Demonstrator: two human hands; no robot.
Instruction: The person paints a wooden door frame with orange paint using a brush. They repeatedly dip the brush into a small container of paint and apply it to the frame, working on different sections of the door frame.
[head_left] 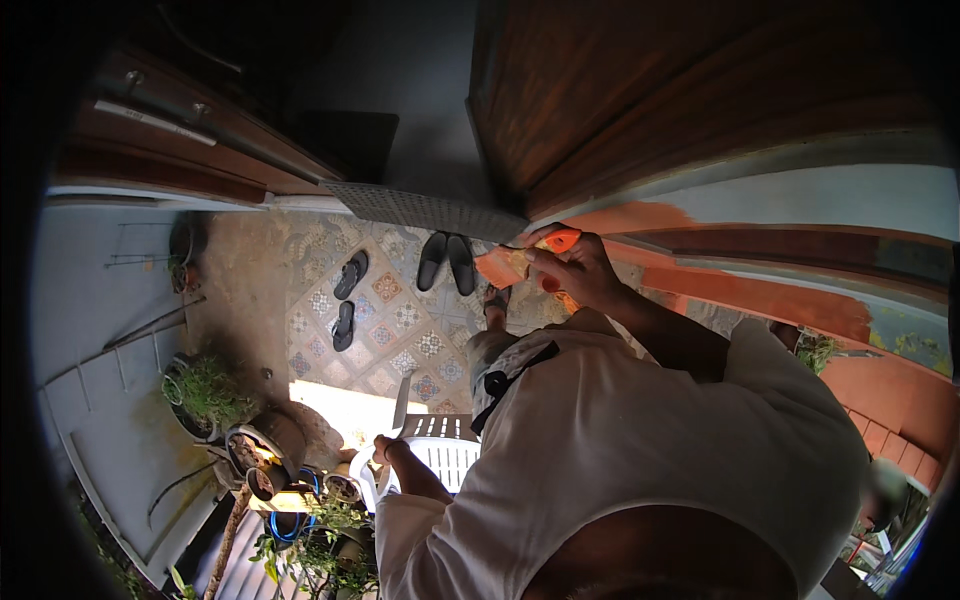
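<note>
My right hand (577,265) grips a paintbrush (499,265) with orange handle and orange-coated bristles, held beside the lower part of the right wall, where orange paint (640,218) covers a strip below a dark wooden door (700,90). Another orange item (562,300) shows under the hand, too hidden to make out. My left hand (388,449) is closed on the frame of a white plastic chair (445,460) beside me. My foot in a sandal (496,300) stands on the patterned tile floor (388,355).
Black slip-on shoes (432,262) and flip-flops (350,275) lie before a doorway with a perforated mat (420,208) on its step. Potted plants (210,395) and a blue hose (293,515) crowd the lower left, along a pale wall (90,330). A wooden cabinet or door (170,150) stands upper left.
</note>
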